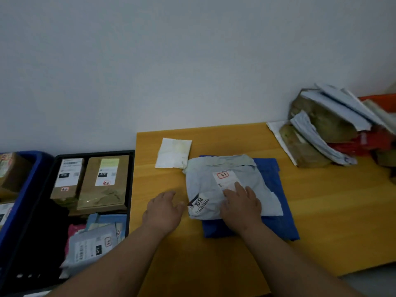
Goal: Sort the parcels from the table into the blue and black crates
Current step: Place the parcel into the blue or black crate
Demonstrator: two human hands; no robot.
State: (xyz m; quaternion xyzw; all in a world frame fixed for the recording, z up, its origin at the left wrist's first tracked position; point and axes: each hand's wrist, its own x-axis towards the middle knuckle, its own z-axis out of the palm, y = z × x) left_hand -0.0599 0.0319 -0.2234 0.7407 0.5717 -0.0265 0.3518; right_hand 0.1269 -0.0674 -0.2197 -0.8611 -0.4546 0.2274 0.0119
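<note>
A grey soft parcel point(205, 183) with white labels lies on a blue flat parcel point(278, 224) in the middle of the wooden table point(321, 211). My right hand point(241, 203) rests flat on the grey parcel, fingers straight over its label. My left hand point(164, 207) hovers just left of the parcel's edge, fingers relaxed and holding nothing. A small white parcel point(173, 154) lies behind them. The black crate point(131, 179) left of the table holds brown boxes and soft bags. The blue crate point(32, 181) stands at the far left with a brown box inside.
A heap of brown boxes, white mailers and red bags point(327, 129) is piled at the table's back right corner against the white wall. The table's front edge runs diagonally at the lower right, with floor beyond it.
</note>
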